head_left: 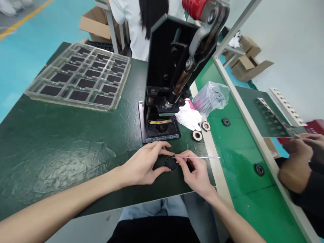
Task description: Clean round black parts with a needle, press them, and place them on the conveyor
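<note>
Near the table's front edge, my left hand curves its thumb and fingers around the rim of a dark round part with a thin pale edge. My right hand pinches a thin metal rod, whose long end sticks out to the right. Its fingertips meet the upper edge of the round part, close to my left fingers; the rod's working end is hidden there. Just beyond my hands stands a black hand press with a red handle grip. A yellow strip lies across its fixture.
A clear compartment tray with dark pads stands at the left. Two ring parts, a white cloth and a plastic bag lie right of the press. Black rings rest on a green belt. Co-workers' hands appear far right.
</note>
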Available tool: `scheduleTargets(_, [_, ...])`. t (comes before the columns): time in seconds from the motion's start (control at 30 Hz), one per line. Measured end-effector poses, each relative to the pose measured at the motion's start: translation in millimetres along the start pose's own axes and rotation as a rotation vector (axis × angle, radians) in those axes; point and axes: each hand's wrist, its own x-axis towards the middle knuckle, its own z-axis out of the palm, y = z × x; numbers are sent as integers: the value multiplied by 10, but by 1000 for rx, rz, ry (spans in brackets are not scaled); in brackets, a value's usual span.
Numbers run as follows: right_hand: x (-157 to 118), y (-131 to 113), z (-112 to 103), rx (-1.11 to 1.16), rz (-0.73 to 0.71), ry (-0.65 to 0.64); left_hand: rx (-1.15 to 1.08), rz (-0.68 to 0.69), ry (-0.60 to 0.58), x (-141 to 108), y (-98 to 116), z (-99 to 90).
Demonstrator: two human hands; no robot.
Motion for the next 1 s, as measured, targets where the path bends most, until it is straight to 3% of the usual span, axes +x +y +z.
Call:
scheduleTargets(0.4, [13,-41,21,-155,-173,-14,-9,-4,-2,2,-10,17])
scheduleTargets(0.67, [127,-68,21,-277,-312,-102,75,19,8,1,-37,-4])
scheduleTargets(1.0, [215,-26,233,-355,-415,-68,241,116,107,19,-203,-77])
